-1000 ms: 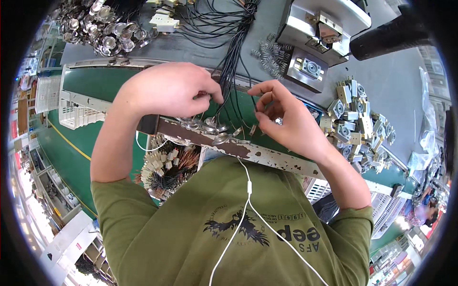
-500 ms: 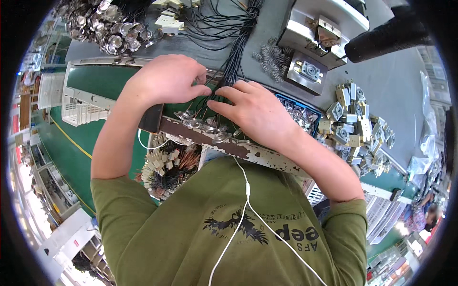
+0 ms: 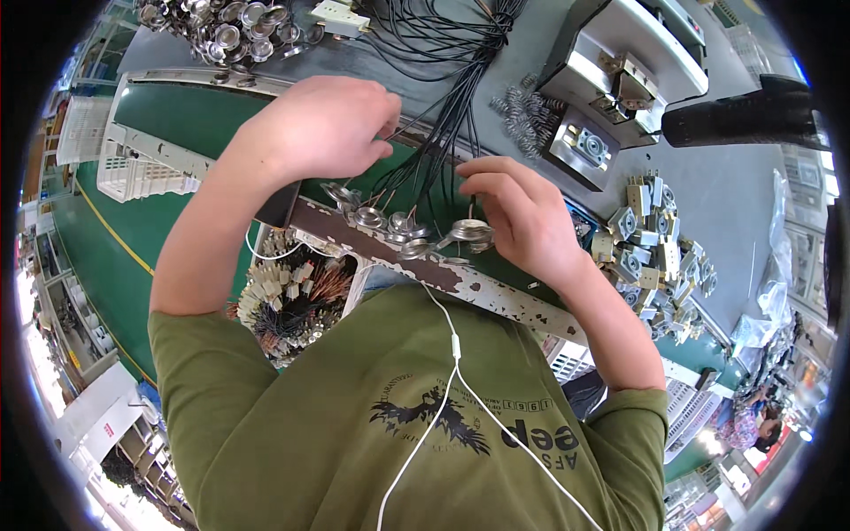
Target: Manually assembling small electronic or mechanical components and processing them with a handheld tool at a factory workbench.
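Observation:
A bundle of thin black wires (image 3: 456, 97) runs down over the bench's near edge. Round metal discs (image 3: 403, 227) cluster at the lower wire ends, beside the peeling brown-and-white rail. My left hand (image 3: 332, 128) is left of the bundle, its fingers curled in toward the thumb; whatever is between them is hidden. To the right of the wires, my right hand (image 3: 527, 217) has its fingers curled round a black wire. Below its fingertips hang a few metal discs (image 3: 471, 232), apart from the others.
More metal discs (image 3: 239, 31) are heaped at the back left. On the right are a metal fixture (image 3: 584, 146), springs (image 3: 527, 115), a black-handled tool (image 3: 744, 115) and a pile of small switch-like parts (image 3: 655, 252). Connector-ended wires (image 3: 288, 288) sit below the rail (image 3: 496, 296).
My right hand has moved right, away from my left hand, and a few discs now hang apart below it. The left hand stays near the wires. The whole view has shifted slightly.

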A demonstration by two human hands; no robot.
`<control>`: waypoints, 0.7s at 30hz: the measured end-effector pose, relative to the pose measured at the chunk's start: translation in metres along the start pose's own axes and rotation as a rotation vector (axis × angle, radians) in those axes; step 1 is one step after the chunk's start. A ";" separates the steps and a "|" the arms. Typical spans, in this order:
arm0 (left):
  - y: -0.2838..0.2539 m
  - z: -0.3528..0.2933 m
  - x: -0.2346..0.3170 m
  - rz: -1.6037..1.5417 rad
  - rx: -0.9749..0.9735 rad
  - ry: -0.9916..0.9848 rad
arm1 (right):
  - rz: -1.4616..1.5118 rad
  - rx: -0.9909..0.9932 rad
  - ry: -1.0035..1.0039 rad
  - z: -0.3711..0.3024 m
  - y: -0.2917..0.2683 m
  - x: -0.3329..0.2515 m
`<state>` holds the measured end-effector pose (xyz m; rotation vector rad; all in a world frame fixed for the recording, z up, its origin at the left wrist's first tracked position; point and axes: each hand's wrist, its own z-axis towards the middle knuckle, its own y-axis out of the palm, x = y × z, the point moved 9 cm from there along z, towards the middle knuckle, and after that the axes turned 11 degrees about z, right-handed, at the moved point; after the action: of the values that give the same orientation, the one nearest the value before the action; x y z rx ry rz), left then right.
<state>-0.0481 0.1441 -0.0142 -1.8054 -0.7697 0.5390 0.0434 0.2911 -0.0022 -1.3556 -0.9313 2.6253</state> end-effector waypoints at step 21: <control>-0.021 0.024 0.014 -0.615 -0.224 0.049 | -0.060 -0.078 -0.033 -0.001 -0.016 -0.017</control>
<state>-0.0601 0.1746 -0.0030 -1.6523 -1.3234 0.0029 0.0509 0.2998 0.0184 -1.2822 -1.0716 2.6009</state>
